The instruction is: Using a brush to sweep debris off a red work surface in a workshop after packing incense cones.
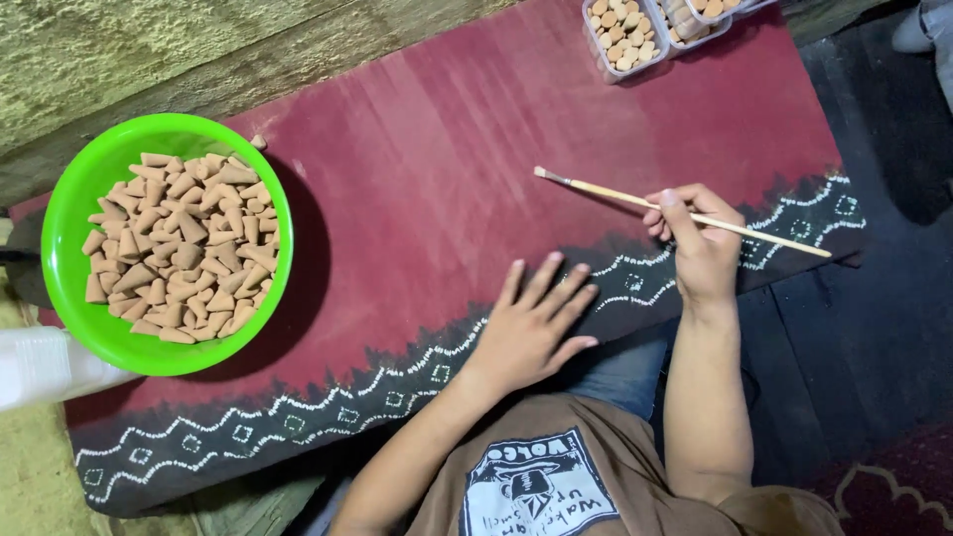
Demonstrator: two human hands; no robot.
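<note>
— What was seen at the far left?

— A white plastic object (45, 365) was cut off by the left edge, and just beside it a bright green bowl (69, 199) had been set on the dark red cloth (447, 149). The bowl was filled with tan cone-shaped pieces (184, 248), and one stray piece (258, 142) was seen on the cloth at the bowl's upper rim.

— And toward the middle?

— The left hand (531, 323) was laid flat, palm down, on the cloth's dark border with its white zigzag pattern (298, 407). Its fingers (556, 288) were spread and straight; nothing was held by them. The bowl was kept well apart from this hand.

— Where was the brush found?

— A thin wooden paintbrush (606, 194) was gripped by the right hand (700, 248). The fingers (675, 213) were curled closed around the handle near its middle, with the thumb pressed on top. The bristle end was pointed up and to the left, out past the fingertips over the red cloth, while the long bare handle was extended to the right beyond the hand, over the patterned border. Whether the bristles touched the cloth could not be told.

— Anything further right or above?

— Two clear plastic boxes (596, 45) packed with the same tan pieces were placed at the cloth's top edge, above the right hand and apart from it.
</note>
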